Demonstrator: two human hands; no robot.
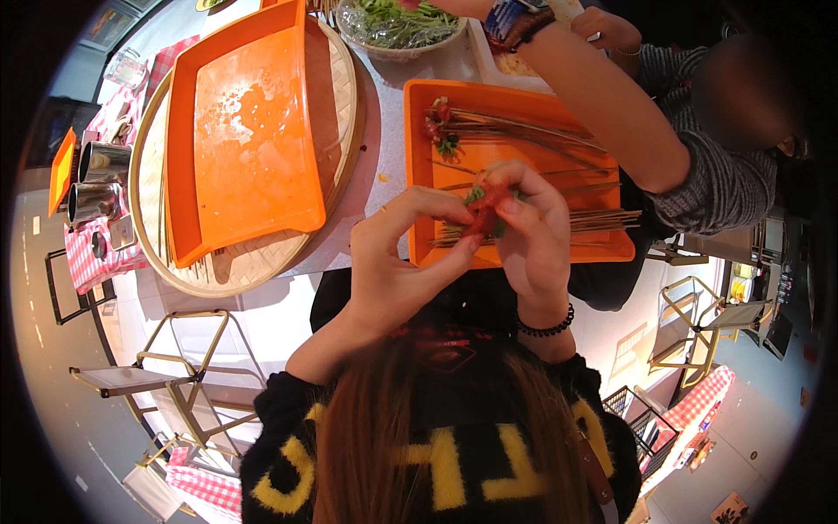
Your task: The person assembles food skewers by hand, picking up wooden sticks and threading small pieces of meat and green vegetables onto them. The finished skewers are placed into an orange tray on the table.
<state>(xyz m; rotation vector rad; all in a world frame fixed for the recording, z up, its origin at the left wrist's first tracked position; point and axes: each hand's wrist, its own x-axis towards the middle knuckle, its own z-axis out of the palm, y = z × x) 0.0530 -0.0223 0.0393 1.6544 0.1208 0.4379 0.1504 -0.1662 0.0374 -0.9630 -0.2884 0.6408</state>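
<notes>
My left hand [406, 252] and my right hand [533, 226] meet over an orange plastic tray [419, 144]. Between their fingertips they pinch a slice of red raw meat [483, 208] with green leaves [474, 194] folded in it. Bundled thin wooden skewers [602, 221] lie beneath and to the right of my fingers. Farther up in the same tray, more skewers [524, 128] lie spread out, and some carry red meat and greens [444, 124] at their left ends. Whether my fingers also hold a skewer, I cannot tell.
At the left, a second orange tray [255, 150] rests on a round woven bamboo tray [340, 98]. A bowl of leafy greens [399, 26] under plastic film stands at the top. Another person's forearm [596, 98] reaches across at the upper right. Folding chairs [190, 373] stand behind, below the table.
</notes>
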